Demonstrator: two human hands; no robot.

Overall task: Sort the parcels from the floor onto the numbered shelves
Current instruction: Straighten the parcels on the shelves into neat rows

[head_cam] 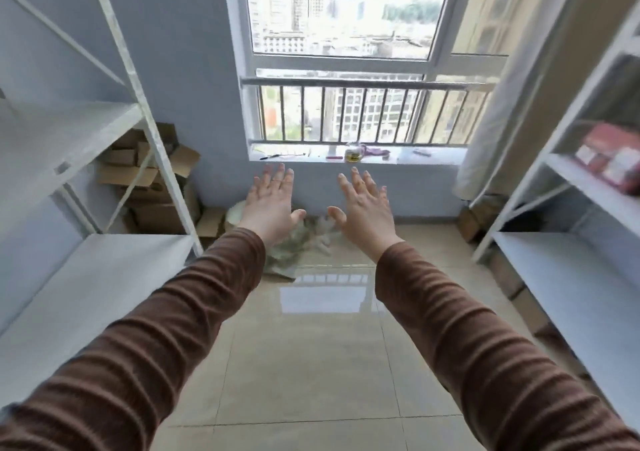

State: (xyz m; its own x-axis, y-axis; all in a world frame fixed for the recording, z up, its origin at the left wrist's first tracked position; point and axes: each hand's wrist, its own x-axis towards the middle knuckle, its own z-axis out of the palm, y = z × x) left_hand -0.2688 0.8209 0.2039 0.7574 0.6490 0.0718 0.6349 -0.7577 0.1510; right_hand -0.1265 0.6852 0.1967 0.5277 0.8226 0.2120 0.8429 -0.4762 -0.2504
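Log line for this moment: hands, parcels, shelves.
left hand: open, empty | right hand: open, empty | pale plastic-wrapped parcels: on floor beyond the hands, untouched | white metal shelf on left: bare

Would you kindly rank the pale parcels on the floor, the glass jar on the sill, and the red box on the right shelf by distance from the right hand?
From the right hand:
1. Pale parcels, just below-left.
2. Glass jar, on the sill ahead.
3. Red box, far right shelf.

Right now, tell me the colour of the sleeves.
Brown, with fine ribbing; the sleeves show best in the head view.
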